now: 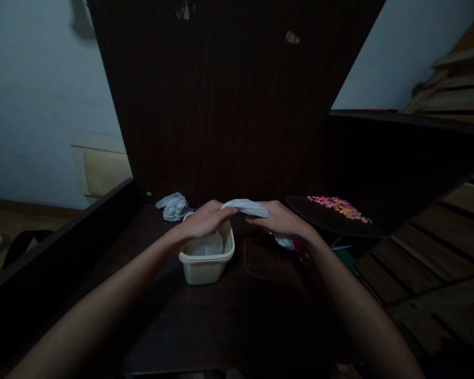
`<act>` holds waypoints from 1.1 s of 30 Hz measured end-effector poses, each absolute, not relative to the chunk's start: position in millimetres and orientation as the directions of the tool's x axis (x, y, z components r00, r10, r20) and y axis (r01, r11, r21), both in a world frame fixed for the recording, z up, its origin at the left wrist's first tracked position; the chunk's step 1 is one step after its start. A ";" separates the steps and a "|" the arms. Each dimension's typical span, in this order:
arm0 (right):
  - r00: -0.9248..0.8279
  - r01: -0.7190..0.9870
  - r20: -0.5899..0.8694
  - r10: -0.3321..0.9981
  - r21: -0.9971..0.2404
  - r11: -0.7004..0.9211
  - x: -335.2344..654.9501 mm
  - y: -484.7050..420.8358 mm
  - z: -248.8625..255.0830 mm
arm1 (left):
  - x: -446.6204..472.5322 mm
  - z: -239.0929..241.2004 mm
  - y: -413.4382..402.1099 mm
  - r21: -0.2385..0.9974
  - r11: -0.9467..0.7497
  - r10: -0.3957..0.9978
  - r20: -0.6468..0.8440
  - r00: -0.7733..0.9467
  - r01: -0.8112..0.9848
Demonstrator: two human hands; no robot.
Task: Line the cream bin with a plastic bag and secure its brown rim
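Both my hands grip a thin white plastic bag (245, 206), gathered into a strip and stretched between them. My left hand (207, 218) is closed on its left end, above a cream plastic tub (205, 271). Closed round the other end is my right hand (278, 217), out to the right of the tub. Inside the tub sits a translucent container (207, 246), partly hidden by my left hand. A crumpled white plastic bag (174, 206) lies behind the tub to the left.
On the dark tabletop, right of the tub, is a see-through lid with an orange rim (263, 276). A white and red crumpled item (285, 241) lies below my right hand. Small pink and yellow pieces (337, 207) cover a corner shelf. A dark upright panel (229, 105) closes off the back.
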State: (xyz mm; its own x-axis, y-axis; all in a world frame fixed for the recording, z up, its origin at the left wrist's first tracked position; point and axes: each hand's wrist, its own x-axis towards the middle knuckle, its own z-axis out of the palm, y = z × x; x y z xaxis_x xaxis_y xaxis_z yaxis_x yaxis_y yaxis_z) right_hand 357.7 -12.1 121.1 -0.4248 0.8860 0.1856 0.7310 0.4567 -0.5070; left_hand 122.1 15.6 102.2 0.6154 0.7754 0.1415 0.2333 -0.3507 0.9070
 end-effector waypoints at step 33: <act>-0.181 -0.391 -0.004 0.983 -0.917 -0.076 274.4 -35.5 128.6 | 136.2 104.7 -86.5 0.659 -0.587 0.808 0.452 0.377 0.470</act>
